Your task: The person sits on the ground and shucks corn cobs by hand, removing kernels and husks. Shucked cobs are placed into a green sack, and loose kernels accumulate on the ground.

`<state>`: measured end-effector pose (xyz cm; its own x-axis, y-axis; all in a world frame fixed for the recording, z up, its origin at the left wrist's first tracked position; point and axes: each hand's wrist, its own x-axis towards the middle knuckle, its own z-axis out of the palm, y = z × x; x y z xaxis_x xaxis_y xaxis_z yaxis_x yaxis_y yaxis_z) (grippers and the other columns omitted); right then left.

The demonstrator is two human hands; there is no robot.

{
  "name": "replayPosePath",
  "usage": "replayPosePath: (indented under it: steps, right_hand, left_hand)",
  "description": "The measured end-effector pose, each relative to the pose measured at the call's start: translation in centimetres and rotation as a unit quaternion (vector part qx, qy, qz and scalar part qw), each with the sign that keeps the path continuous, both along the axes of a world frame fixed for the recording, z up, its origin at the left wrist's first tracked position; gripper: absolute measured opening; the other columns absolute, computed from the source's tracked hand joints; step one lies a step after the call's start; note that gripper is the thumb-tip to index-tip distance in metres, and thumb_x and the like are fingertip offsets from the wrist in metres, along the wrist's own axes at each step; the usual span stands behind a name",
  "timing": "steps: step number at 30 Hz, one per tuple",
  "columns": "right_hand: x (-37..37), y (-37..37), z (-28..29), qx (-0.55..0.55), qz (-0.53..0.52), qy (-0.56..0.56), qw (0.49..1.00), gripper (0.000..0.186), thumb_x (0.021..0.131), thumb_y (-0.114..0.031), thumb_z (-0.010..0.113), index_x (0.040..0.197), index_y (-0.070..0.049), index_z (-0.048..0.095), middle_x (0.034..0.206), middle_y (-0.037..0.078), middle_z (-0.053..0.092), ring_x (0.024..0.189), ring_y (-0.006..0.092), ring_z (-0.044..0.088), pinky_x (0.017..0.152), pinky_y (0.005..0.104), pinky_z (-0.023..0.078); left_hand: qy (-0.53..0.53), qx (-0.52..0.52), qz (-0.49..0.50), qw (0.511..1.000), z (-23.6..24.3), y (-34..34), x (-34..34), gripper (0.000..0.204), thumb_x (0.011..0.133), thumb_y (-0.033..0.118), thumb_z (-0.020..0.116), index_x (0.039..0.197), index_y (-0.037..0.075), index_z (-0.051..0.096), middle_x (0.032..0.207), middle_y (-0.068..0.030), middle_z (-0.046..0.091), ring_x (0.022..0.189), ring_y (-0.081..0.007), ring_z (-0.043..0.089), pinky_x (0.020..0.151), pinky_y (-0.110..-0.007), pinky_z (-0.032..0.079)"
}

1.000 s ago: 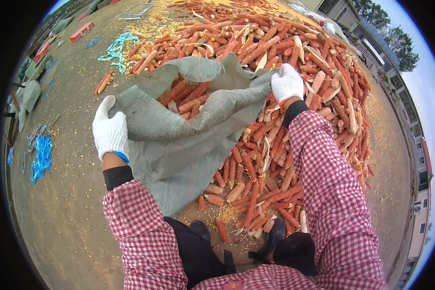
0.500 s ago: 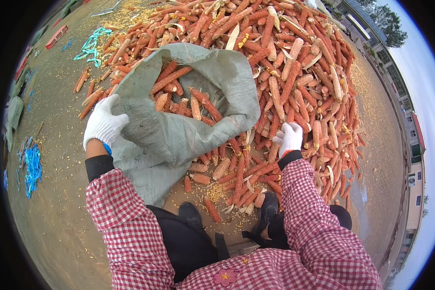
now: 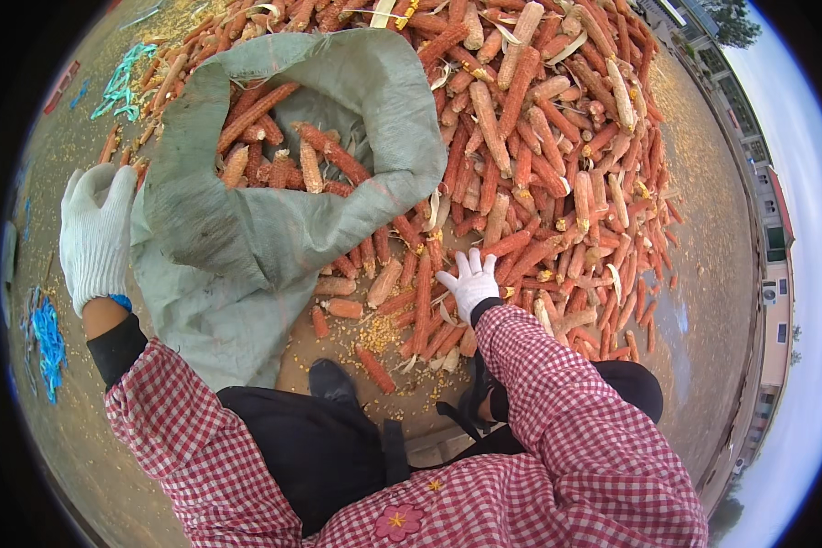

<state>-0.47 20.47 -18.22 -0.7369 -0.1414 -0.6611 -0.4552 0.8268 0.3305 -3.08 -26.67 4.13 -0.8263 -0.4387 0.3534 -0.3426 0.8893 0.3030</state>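
Observation:
A grey-green woven sack (image 3: 247,224) lies slumped against a big pile of bare red corncobs (image 3: 530,164), its wide mouth turned up and several corncobs (image 3: 274,169) inside. Just left of the sack is my left hand (image 3: 99,228) in a white knit glove, fingers and thumb apart. Loose cobs lie by its fingertips, and I see nothing held in it. My right hand (image 3: 473,283), also gloved in white, spreads its fingers over the cobs at the pile's near edge. Its palm side is hidden.
Blue strapping (image 3: 49,342) is heaped at the far left, and turquoise strapping (image 3: 123,82) lies beyond the sack. Yellow kernels (image 3: 374,338) and stray cobs lie on the ground near my shoes (image 3: 333,382). Low buildings (image 3: 776,274) stand at the right.
My left hand has moved left, off the sack's side. My right hand has come down and left, its fingers now spread on the cobs. The sack and pile sit further up-left in view.

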Motion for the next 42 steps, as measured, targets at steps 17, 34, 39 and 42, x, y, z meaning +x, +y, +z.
replayPosePath:
  steps: [17, 34, 39, 42]
  right_hand:
    - [-2.6, 0.7, -2.6, -0.074, -0.013, -0.109, 0.991, 0.060, 0.084, -0.019, 0.072, 0.141, -0.023, 0.054, 0.143, 0.017, 0.042, 0.128, 0.0377, 0.049, 0.100, 0.0477, 0.046]
    - [-2.8, 6.6, 18.9, -0.037, 0.023, 0.008, 0.999, 0.046, 0.080, -0.020, 0.071, 0.124, -0.012, 0.060, 0.113, 0.026, 0.058, 0.102, 0.0419, 0.066, 0.084, 0.0484, 0.054]
    - [-1.3, 4.7, 23.3, -0.164, 0.009, 0.099, 0.981, 0.044, 0.084, -0.027, 0.068, 0.123, -0.008, 0.058, 0.109, 0.025, 0.059, 0.097, 0.0422, 0.066, 0.083, 0.0489, 0.054]
    - [-1.0, 4.3, 24.3, -0.270, -0.027, 0.085, 0.959, 0.060, 0.079, -0.037, 0.072, 0.128, -0.006, 0.056, 0.112, 0.025, 0.060, 0.101, 0.0415, 0.065, 0.090, 0.0465, 0.053]
  left_hand:
    - [0.006, -0.041, -0.084, 0.996, 0.0, 4.2, -1.9, 0.043, 0.090, 0.040, 0.065, 0.113, 0.003, 0.072, 0.129, -0.0175, 0.066, 0.136, -0.0321, 0.052, 0.108, -0.039, 0.042]
    - [0.040, 0.059, -0.430, 0.900, 0.3, 19.9, 2.0, 0.034, 0.083, 0.034, 0.069, 0.101, 0.005, 0.067, 0.093, -0.0117, 0.064, 0.091, -0.0327, 0.064, 0.080, -0.042, 0.051]
    - [-0.025, 0.011, -0.536, 0.844, -0.4, 27.5, 6.9, 0.096, 0.065, 0.046, 0.087, 0.141, 0.003, 0.048, 0.126, -0.0150, 0.057, 0.123, -0.0332, 0.052, 0.103, -0.050, 0.041]
    - [-0.122, -0.073, -0.516, 0.845, -1.9, 28.8, 7.1, 0.098, 0.075, 0.029, 0.080, 0.156, 0.009, 0.029, 0.117, -0.0164, 0.061, 0.110, -0.0317, 0.060, 0.095, -0.046, 0.046]
